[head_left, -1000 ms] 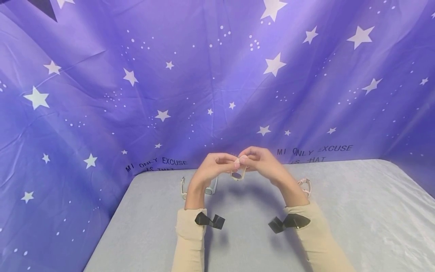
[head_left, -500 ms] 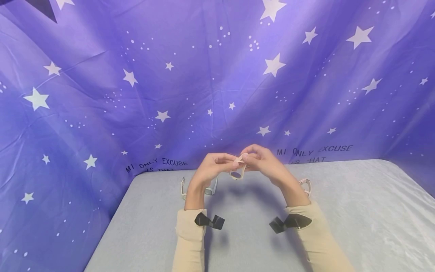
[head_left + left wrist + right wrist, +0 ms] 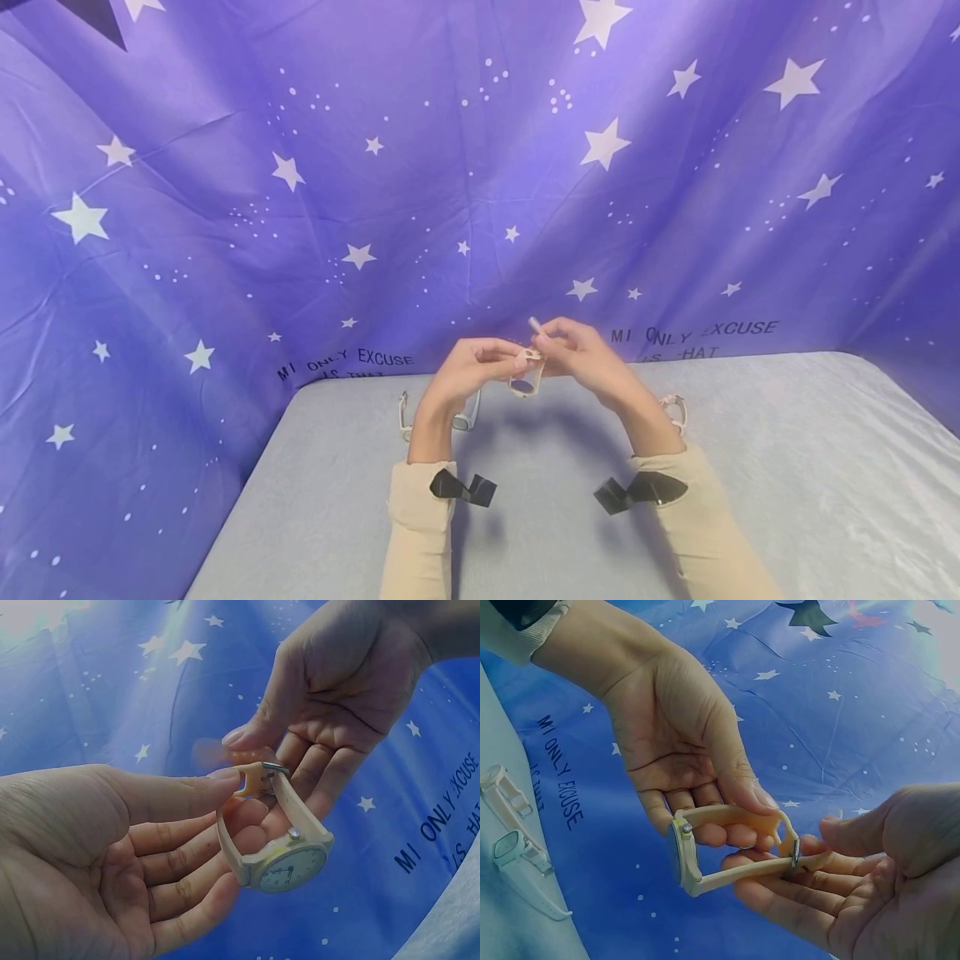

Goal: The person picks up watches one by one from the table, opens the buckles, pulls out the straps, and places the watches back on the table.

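A wristwatch with a pale cream strap (image 3: 739, 877) and a round white dial (image 3: 292, 871) is held in the air between both hands. My left hand (image 3: 461, 371) pinches one strap half between thumb and fingers near the metal buckle (image 3: 795, 851). At the other strap half's end is my right hand (image 3: 588, 358), thumb against fingers, and that end passes through the buckle. In the head view the strap's tip (image 3: 534, 325) sticks up above the right thumb; it is blurred in the left wrist view. The watch case (image 3: 523, 387) hangs below the fingers.
On the grey cloth-covered table (image 3: 540, 533) lie a white watch (image 3: 405, 417) and a pale blue-green watch (image 3: 467, 412), both partly behind the left forearm. A pinkish watch (image 3: 677, 412) lies beside the right wrist. A purple star-printed curtain (image 3: 472, 167) stands behind the table.
The strap's tip, earlier lying low between the fingertips, now points upward above the right thumb. My right fingers have shifted slightly up; the left hand has stayed in place.
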A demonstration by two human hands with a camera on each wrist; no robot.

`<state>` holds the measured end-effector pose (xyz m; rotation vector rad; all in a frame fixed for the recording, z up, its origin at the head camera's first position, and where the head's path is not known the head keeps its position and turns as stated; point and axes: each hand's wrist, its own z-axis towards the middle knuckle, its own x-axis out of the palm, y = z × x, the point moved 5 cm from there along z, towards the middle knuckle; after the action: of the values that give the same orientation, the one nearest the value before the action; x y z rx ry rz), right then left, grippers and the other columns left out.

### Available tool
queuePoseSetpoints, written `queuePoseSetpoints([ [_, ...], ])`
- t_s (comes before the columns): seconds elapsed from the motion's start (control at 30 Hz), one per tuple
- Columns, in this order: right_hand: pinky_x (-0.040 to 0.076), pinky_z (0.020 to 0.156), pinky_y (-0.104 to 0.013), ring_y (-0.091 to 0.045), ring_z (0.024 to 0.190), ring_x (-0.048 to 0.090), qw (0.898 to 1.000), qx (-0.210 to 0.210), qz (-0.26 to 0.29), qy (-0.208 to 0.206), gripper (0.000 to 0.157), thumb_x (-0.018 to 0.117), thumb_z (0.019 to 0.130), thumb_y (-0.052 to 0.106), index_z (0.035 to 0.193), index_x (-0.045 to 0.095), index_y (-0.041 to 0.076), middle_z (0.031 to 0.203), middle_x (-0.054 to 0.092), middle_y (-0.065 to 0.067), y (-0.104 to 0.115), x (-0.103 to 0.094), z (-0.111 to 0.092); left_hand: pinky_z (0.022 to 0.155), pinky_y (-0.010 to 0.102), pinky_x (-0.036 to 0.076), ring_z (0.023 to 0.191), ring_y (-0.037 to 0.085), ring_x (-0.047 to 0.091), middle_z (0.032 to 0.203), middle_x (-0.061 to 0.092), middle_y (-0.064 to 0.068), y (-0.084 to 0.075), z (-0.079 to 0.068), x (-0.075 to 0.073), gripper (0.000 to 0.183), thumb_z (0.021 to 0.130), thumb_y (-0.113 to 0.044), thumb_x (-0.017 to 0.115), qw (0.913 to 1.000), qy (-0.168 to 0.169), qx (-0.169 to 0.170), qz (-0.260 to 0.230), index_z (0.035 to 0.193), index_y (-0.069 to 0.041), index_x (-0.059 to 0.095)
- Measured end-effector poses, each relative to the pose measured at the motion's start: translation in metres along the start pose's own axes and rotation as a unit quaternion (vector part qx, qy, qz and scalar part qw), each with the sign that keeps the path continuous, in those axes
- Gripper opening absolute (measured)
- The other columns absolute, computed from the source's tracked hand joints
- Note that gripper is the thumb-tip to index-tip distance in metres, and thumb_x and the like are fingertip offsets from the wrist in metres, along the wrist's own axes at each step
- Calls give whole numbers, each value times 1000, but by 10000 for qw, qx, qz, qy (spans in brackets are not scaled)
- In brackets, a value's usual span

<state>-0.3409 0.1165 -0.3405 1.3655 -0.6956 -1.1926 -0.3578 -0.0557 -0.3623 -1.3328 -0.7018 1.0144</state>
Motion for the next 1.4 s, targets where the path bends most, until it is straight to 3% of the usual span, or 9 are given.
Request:
queuePoseSetpoints([
  [0.27, 59, 96, -41, -28, 103, 73, 9999, 38, 127, -59, 31, 49, 107, 14, 124, 54, -11, 118, 67, -29, 1, -7, -1, 89, 35, 60, 101, 35, 74, 105, 79, 14, 1, 1, -1, 28, 90, -5, 74, 10000, -48, -38, 58, 114, 7, 71],
  [0.5, 50, 109, -54, -37, 111, 71, 9998, -64, 210, -7, 30, 48, 107, 13, 124, 53, -11, 126, 66, -31, 2, -8, -2, 96, 34, 56, 90, 15, 74, 105, 78, 15, 2, 1, -2, 28, 89, -9, 75, 9996, -128, -201, 129, 114, 5, 72],
  [0.63, 41, 115, -61, -37, 113, 71, 9996, -156, 217, 11, 28, 47, 108, 14, 122, 53, -9, 131, 65, -29, 3, -7, -2, 101, 37, 52, 95, 19, 73, 108, 78, 13, 2, 1, -2, 28, 91, -14, 74, 9990, -151, -333, 250, 115, 1, 73],
  [0.83, 38, 115, -65, -41, 113, 70, 9997, -189, 135, -35, 27, 49, 107, 15, 121, 54, -8, 131, 65, -27, 2, -4, -1, 103, 39, 51, 103, 18, 69, 116, 75, 13, 2, 1, 1, 29, 95, -19, 69, 9974, -250, -552, 389, 118, -1, 73],
  [1.03, 41, 113, -62, -43, 114, 69, 9995, -272, 132, -35, 25, 48, 107, 12, 118, 55, -9, 132, 65, -29, 2, 2, 1, 97, 36, 56, 94, 11, 67, 101, 76, 9, 2, 2, 5, 29, 96, -16, 65, 9966, -420, -652, 270, 116, 4, 72],
  [1.27, 41, 114, -63, -43, 116, 68, 9995, -284, 70, -72, 25, 48, 107, 13, 118, 55, -9, 132, 64, -29, 3, 4, 1, 102, 39, 55, 93, 9, 69, 93, 74, 1, 6, 3, 7, 31, 98, -18, 63, 9955, -535, -766, 128, 117, 6, 71],
  [1.4, 38, 115, -65, -44, 116, 67, 9995, -286, 79, -82, 25, 48, 107, 12, 119, 54, -9, 133, 64, -29, 3, 5, 1, 101, 40, 54, 89, 9, 65, 78, 63, -5, 6, 4, 8, 19, 96, -20, 65, 9943, -644, -843, 75, 97, -3, 75],
])
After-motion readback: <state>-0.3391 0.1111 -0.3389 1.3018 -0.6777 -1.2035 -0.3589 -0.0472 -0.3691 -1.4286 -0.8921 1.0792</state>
